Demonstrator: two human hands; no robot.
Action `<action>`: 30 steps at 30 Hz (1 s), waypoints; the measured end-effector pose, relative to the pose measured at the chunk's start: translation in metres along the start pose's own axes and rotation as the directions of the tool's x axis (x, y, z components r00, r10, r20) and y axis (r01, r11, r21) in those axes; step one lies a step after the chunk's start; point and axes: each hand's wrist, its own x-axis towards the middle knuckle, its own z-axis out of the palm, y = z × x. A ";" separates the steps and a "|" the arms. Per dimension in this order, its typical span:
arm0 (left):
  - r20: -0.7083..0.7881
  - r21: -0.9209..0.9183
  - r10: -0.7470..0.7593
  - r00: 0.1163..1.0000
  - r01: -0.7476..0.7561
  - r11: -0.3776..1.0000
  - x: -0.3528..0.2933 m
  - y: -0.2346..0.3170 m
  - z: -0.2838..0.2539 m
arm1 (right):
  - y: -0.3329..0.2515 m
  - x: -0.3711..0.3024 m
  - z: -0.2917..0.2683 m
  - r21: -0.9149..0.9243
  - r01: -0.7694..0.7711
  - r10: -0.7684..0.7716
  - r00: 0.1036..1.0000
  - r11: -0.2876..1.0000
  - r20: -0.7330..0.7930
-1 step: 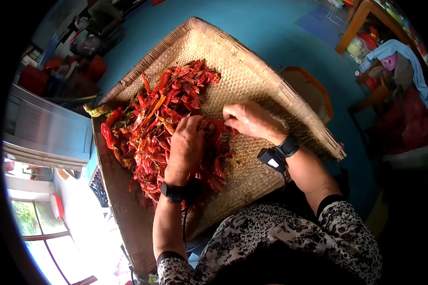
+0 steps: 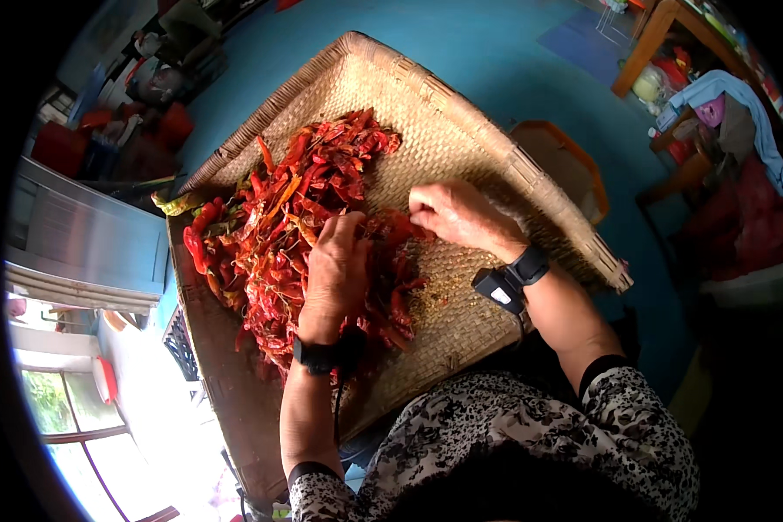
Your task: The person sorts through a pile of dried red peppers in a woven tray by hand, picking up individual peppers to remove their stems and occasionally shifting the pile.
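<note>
1. A heap of dried red chillies is spread over the left part of a woven tray, from the far side to the near side.
2. The left hand is laid over the near right part of the heap. Its fingers are bent and pointed toward the far side; whether a chilli is gripped cannot be told, as the fingertips are partly hidden.
3. The right hand is held over the tray, just right of the heap. Its fingers are curled inward and drawn close together, with red chilli seen beside the tips; whether any is pinched cannot be told.
4. The two hands are kept apart by a narrow gap, in which red chilli is seen.
5. Pale yellow seeds are scattered on the weave, near and to the right of the heap.
6. A black band is worn on the left wrist, and another band on the right.
7. An orange-rimmed container is placed on the blue floor, beyond the tray's right edge.
</note>
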 end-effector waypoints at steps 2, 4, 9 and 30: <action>0.041 -0.018 -0.061 0.997 0.062 0.998 -0.003 0.004 -0.002 | 0.012 0.001 -0.002 0.046 -0.027 0.031 0.996 0.999 -0.085; 0.085 -0.022 0.047 0.995 -0.045 0.999 -0.008 0.000 0.000 | 0.019 0.008 0.001 0.279 0.003 0.060 0.974 0.960 -0.218; 0.077 0.299 0.180 0.981 -0.195 0.934 -0.016 -0.005 0.016 | 0.008 0.009 -0.029 0.884 0.121 0.258 0.931 0.452 -0.259; 0.188 0.094 0.224 0.956 -0.245 0.965 -0.021 0.006 0.026 | 0.002 -0.002 0.015 -0.215 0.004 0.004 0.999 0.977 0.036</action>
